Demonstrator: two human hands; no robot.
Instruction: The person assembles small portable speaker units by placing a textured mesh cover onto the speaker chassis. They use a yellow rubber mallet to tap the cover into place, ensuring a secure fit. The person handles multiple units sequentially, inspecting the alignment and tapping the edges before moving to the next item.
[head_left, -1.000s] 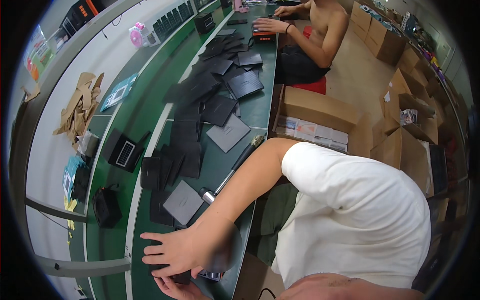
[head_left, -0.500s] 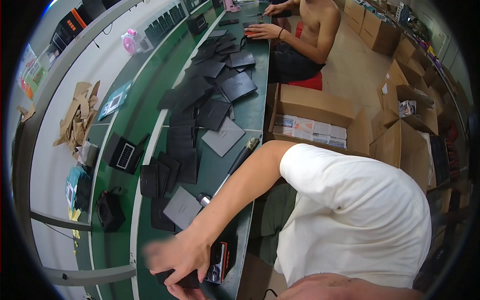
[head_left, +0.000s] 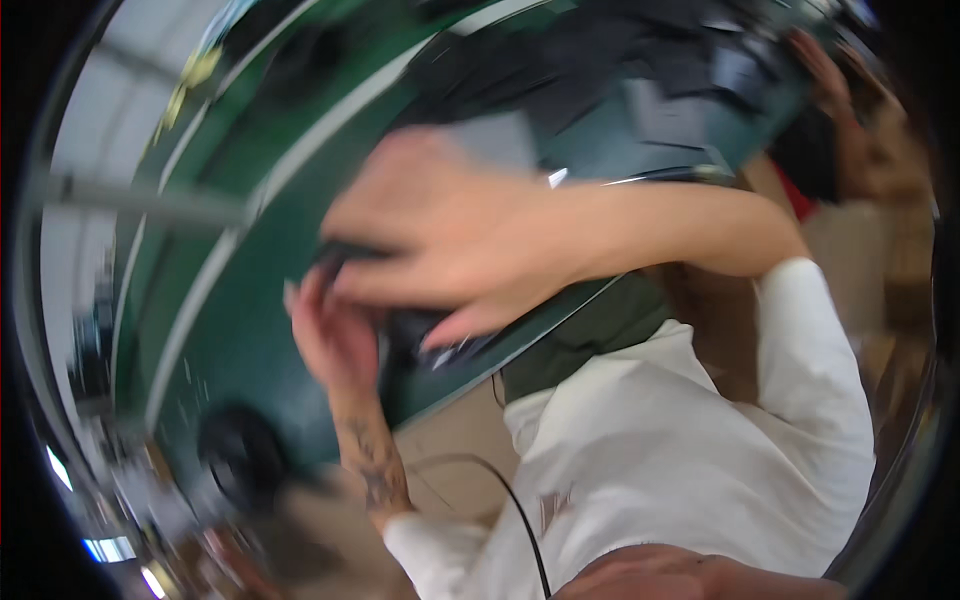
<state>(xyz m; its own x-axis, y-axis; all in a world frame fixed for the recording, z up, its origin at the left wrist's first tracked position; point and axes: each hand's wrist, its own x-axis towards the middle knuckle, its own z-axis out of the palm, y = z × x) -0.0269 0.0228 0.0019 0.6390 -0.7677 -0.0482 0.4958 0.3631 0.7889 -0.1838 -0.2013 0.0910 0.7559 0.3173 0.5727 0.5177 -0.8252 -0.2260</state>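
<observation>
Motion blur smears most of the picture. Above the green bench top [head_left: 235, 315], my right hand [head_left: 460, 225] reaches across from the right, its fingers bent toward my left hand. My left hand [head_left: 340, 330] comes up from the lower edge with its fingers curled. Between the two is a black piece [head_left: 352, 254], largely covered by my fingers, and both hands close on it. Under my right thumb lies a dark device [head_left: 445, 345] with shiny parts, too blurred to tell its kind.
Black flat panels [head_left: 590, 60] heap at the far side, with grey square panels [head_left: 665, 115] among them. A power screwdriver [head_left: 660, 178] lies beyond my right forearm. A round black thing [head_left: 240, 455] sits at lower left. A cable [head_left: 510, 490] hangs by my body. Another person's arm [head_left: 850, 140] shows at upper right.
The view has swung toward the left, so the bench and panels appear higher. My left hand and forearm now show more fully. Both hands stay together around the black piece.
</observation>
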